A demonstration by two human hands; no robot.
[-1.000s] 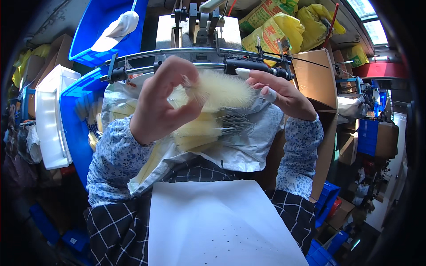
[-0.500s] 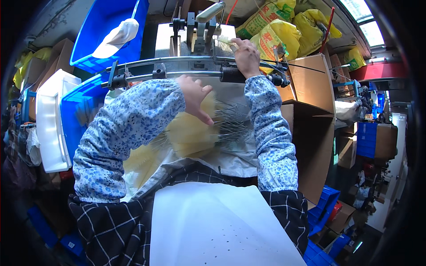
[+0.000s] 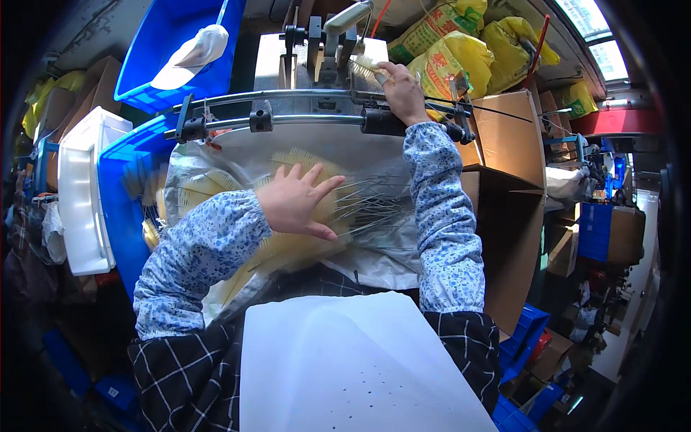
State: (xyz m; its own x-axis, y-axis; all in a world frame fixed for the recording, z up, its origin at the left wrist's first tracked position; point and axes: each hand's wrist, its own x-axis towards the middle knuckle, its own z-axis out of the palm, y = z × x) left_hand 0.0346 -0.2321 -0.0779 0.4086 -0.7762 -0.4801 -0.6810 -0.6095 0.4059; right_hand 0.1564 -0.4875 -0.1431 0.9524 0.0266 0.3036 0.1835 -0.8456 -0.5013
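My left hand (image 3: 299,200) is open, its fingers spread over a pile of pale yellow bristle brushes (image 3: 291,248) with thin wire stems (image 3: 374,205) that point right. It holds nothing, and whether it touches the pile I cannot tell. Beyond the metal bars, my right hand (image 3: 404,93) is closed at the right side of a bench machine (image 3: 335,47). By its fingertips shows a pale bristle brush (image 3: 368,66), its far end close to the machine's metal plate. Part of that brush is hidden by the fingers.
Two metal rails (image 3: 306,121) with black clamps cross in front of the machine. A blue bin (image 3: 137,75) holding a white cap (image 3: 194,57) stands at far left, with a white tub (image 3: 83,194) nearer. An open cardboard box (image 3: 507,237) is on the right, below yellow sacks (image 3: 453,61).
My left hand has come back from the rails toward me, down over the brush pile, fingers now spread wider. My right hand stays at the machine with the brush.
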